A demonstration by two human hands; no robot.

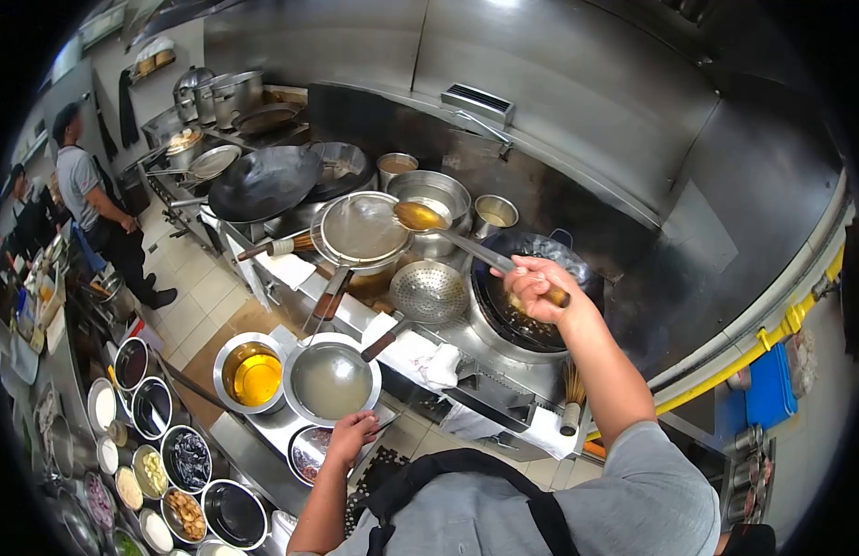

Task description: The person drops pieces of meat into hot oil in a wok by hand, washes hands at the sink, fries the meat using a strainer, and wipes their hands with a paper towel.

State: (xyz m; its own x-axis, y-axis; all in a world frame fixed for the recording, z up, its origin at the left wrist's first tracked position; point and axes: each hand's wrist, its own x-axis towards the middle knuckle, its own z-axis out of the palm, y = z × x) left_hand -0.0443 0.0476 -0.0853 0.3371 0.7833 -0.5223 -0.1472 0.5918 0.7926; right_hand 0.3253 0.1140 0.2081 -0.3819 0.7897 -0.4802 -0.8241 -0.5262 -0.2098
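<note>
My right hand (540, 283) is closed around the handle of a long metal ladle (466, 248), palm side down. Yellow-brown liquid shows in the ladle's bowl, which hangs over the area between a round mesh strainer (363, 227) and a steel pot (434, 193). Below my right forearm is a dark wok (503, 320) on the stove, with some oily liquid inside. My left hand (353, 435) is low, fingers curled together, beside the rim of a steel basin of cloudy liquid (332, 380). What those fingers hold, if anything, is hard to make out.
A perforated skimmer (429, 291) rests on the stove edge, near a pot of yellow oil (253, 372). Several ingredient tubs (187, 459) fill the lower left. A large black wok (265, 183) sits further left, and a person (87, 185) stands in the aisle.
</note>
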